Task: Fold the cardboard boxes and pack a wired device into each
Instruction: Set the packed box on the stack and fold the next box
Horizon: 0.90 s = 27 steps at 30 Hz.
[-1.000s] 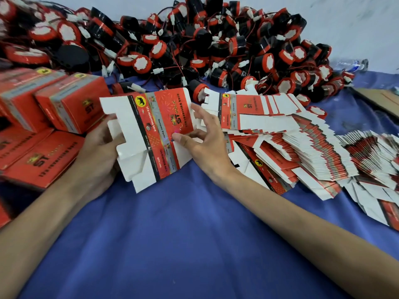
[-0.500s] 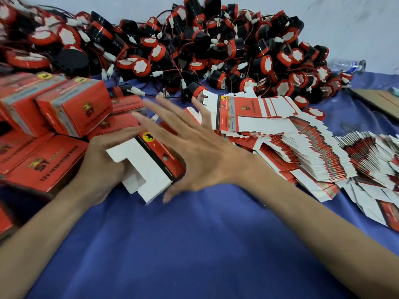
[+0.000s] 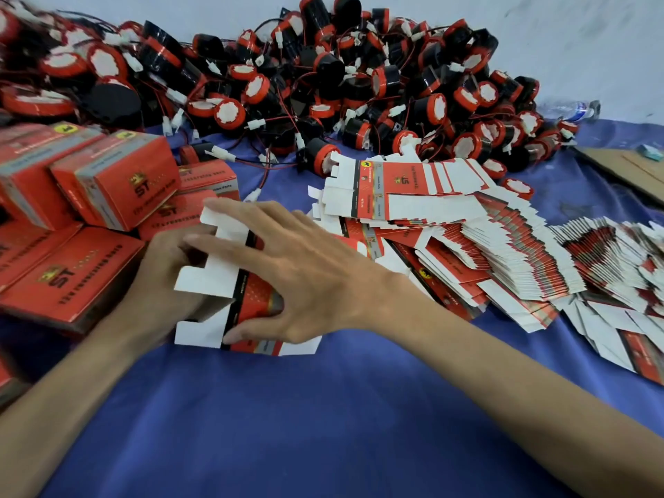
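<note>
A red and white cardboard box (image 3: 215,282), half opened with its white flaps sticking out to the left, lies on the blue cloth. My left hand (image 3: 169,282) grips it from the left end. My right hand (image 3: 305,271) lies over its red body, fingers spread, thumb under the near edge. A fan of flat unfolded boxes (image 3: 449,239) lies to the right. A big heap of black and red wired devices (image 3: 323,88) with white plugs fills the back.
Closed red boxes (image 3: 107,185) are stacked at the left, close to my left hand. More flat boxes (image 3: 618,282) spread at the far right. A brown cardboard sheet (image 3: 632,170) and a plastic bottle (image 3: 571,109) lie at the back right. Blue cloth (image 3: 287,425) covers the near table.
The flat box was squeezed open into a tube shape and lowered toward the cloth. My right hand went from pinching its face to lying spread over it.
</note>
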{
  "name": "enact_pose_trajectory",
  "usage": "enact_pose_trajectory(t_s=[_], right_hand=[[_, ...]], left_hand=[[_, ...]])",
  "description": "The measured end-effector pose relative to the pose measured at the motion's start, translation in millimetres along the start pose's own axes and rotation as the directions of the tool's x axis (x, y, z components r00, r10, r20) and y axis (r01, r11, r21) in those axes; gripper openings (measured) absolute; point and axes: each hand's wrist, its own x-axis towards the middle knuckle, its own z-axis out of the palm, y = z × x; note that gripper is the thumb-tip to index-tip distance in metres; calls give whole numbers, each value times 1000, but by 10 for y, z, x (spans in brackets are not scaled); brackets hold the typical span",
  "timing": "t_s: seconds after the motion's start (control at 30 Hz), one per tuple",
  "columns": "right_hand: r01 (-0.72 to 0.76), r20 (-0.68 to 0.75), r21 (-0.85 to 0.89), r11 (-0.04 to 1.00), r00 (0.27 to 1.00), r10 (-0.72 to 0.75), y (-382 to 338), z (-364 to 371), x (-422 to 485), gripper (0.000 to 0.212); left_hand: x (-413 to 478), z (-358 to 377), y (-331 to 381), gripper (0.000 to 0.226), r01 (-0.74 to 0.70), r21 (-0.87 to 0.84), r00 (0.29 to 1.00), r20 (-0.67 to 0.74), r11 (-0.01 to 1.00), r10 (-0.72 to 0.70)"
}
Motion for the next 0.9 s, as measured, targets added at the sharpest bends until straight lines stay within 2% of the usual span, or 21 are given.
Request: enact_pose_trajectory(t_s=[0.1, 0.2, 0.23, 0.3, 0.37, 0.53, 0.7, 0.83, 0.9], right_hand=[[-2, 23, 43, 999, 1000, 1, -23, -12, 6, 85], [34, 26, 29, 999, 999, -35, -19, -56, 13, 78], [50, 24, 7, 999, 998, -50, -27, -63, 11, 73], [76, 27, -15, 997, 997, -75, -38, -74, -1, 65], [97, 44, -21, 995, 994, -96, -29, -88, -12, 57], [110, 89, -73, 991, 991, -103, 6, -95, 2, 47], [158, -6, 25, 987, 987, -158, 1, -101, -15, 34], [117, 126, -53, 992, 986, -110, 11, -191, 16, 41], [124, 141, -33, 992, 983, -118, 14, -208, 14, 42]], left_hand=[[21, 71, 66, 9, 0, -53, 1000, -2, 999, 0], [48, 54, 6, 24, 174, -257, 979, -56, 951, -194], [55, 51, 4, 26, 191, -242, 973, -84, 951, -216], [62, 47, -15, 24, 153, -74, 977, -139, 985, -162], [73, 58, -28, 39, 149, -19, 974, -168, 989, -150], [82, 110, -70, 42, 175, -29, 953, -245, 984, -177], [89, 93, -72, 21, 105, -20, 959, -262, 994, -107], [96, 113, -73, 24, 112, -8, 955, -275, 994, -110], [94, 123, -63, 25, 108, -9, 957, -271, 994, -106]])
